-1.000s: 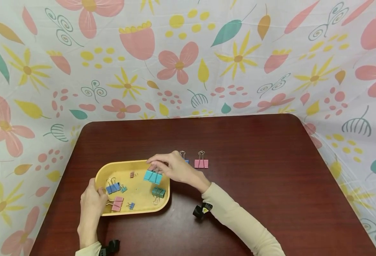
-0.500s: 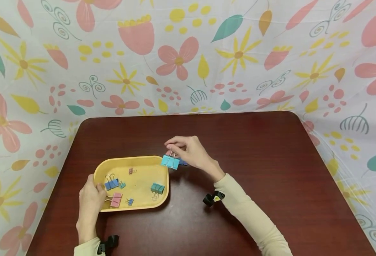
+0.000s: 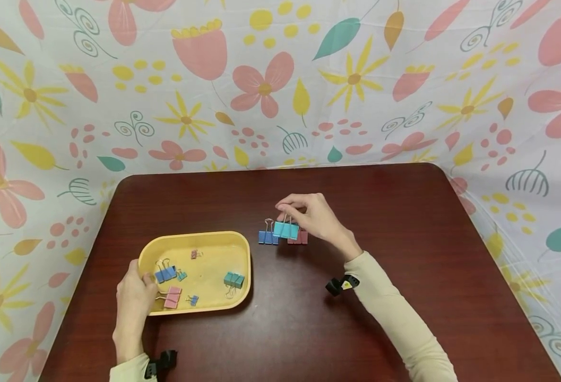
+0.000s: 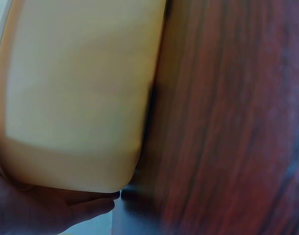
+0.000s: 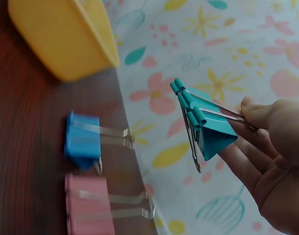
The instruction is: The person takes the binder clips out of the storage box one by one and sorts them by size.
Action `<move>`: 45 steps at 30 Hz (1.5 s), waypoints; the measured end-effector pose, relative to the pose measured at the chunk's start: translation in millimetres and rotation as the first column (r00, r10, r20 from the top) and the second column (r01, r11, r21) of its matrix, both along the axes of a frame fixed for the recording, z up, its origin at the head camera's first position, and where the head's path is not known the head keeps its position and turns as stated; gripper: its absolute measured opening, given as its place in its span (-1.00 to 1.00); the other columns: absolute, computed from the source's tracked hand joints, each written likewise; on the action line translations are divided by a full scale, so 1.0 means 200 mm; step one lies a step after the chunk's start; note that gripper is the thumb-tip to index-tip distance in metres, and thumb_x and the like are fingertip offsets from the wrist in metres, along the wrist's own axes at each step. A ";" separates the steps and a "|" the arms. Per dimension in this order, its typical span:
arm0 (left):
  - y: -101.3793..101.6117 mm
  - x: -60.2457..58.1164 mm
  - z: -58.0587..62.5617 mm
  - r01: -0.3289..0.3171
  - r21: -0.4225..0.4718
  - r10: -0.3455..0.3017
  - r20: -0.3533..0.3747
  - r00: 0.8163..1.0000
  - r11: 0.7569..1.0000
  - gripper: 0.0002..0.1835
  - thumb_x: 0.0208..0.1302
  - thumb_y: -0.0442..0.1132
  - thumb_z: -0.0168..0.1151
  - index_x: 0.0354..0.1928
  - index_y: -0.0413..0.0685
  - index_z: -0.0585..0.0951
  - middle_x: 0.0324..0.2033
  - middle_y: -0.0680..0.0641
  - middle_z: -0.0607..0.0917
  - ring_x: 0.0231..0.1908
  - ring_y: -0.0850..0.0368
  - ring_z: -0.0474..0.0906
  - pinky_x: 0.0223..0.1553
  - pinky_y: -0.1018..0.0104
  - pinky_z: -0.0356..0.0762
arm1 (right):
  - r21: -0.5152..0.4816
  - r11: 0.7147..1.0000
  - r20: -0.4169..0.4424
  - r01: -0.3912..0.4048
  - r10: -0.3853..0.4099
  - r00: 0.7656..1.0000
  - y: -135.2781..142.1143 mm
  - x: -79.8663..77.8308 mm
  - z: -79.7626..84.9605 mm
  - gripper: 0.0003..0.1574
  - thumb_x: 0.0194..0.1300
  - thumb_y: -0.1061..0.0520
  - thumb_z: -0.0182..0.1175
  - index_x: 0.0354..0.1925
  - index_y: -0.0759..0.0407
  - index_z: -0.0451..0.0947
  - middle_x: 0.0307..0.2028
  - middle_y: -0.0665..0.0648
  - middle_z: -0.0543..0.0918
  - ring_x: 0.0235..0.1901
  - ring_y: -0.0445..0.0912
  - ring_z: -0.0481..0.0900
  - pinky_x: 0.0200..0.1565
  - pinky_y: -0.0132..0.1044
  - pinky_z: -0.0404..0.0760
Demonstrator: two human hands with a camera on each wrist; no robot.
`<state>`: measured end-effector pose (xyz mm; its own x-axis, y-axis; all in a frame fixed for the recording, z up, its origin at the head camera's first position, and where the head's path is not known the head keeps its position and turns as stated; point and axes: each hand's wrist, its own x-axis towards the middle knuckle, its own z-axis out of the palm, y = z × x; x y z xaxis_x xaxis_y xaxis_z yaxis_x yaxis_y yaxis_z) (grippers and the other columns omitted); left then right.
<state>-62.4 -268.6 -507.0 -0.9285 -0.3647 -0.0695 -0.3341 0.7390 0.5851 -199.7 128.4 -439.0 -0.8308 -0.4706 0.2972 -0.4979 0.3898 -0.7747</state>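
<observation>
My right hand [image 3: 317,216] pinches a turquoise binder clip [image 5: 211,117] by one wire handle between thumb and fingers. It hangs above the table, overlapping a blue binder clip [image 3: 267,237] and a pink binder clip [image 3: 302,238] in the head view. Those two stand side by side, handles pointing away from me. At the left, my left hand [image 3: 134,297] grips the end of a yellow tray [image 3: 249,252], thumb at the rim and fingers against the outer wall. In the left wrist view the tray's side [image 4: 81,98] fills much of the picture.
Inside the tray lie a blue clip [image 3: 165,274], a pink clip [image 3: 172,297], a green clip [image 3: 234,279] and several tiny clips. The dark wooden table [image 3: 380,212] reaches back to a flower-printed cloth [image 3: 261,138].
My right hand has carried the turquoise binder clip from over the tray rightward, to above the blue and pink clips on the table. My left hand keeps its grip on the tray.
</observation>
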 end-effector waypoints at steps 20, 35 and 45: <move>0.00 0.00 0.00 -0.015 0.011 0.015 0.011 1.000 1.000 -0.61 0.46 -0.37 -0.09 0.25 -0.40 0.34 -0.05 -0.51 0.60 -0.02 -0.47 0.54 -0.08 -0.33 0.42 | 0.095 0.995 0.015 0.017 -0.018 1.000 0.40 -0.09 -0.28 -0.80 0.46 0.16 0.21 -0.17 0.22 0.74 -0.47 -0.06 0.78 -0.44 -0.19 0.62 -0.38 -0.41 0.47; 0.00 0.00 0.00 -0.016 0.019 0.016 0.006 1.000 1.000 -0.62 0.47 -0.36 -0.11 0.25 -0.38 0.34 -0.05 -0.49 0.59 -0.05 -0.43 0.54 -0.10 -0.30 0.42 | 0.074 0.995 0.107 0.065 -0.072 0.992 0.52 -0.09 -0.44 -0.80 0.46 0.11 0.21 -0.19 0.17 0.74 -0.42 0.02 0.79 -0.37 -0.12 0.72 -0.27 -0.43 0.59; 0.00 0.00 0.00 -0.015 0.025 0.015 0.008 1.000 1.000 -0.60 0.47 -0.36 -0.11 0.27 -0.38 0.33 -0.02 -0.50 0.59 -0.04 -0.42 0.54 -0.08 -0.29 0.44 | 0.112 0.980 0.013 0.163 -0.165 0.986 0.47 -0.08 -0.32 -0.80 0.40 0.00 0.30 -0.14 0.05 0.76 -0.28 0.01 0.80 -0.42 -0.12 0.60 -0.33 -0.30 0.54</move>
<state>-62.0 -268.2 -507.0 -0.9223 -0.3767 -0.0862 -0.3498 0.7190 0.6005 -215.2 222.1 -502.4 -0.9050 -0.3564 0.2323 -0.4039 0.5481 -0.7325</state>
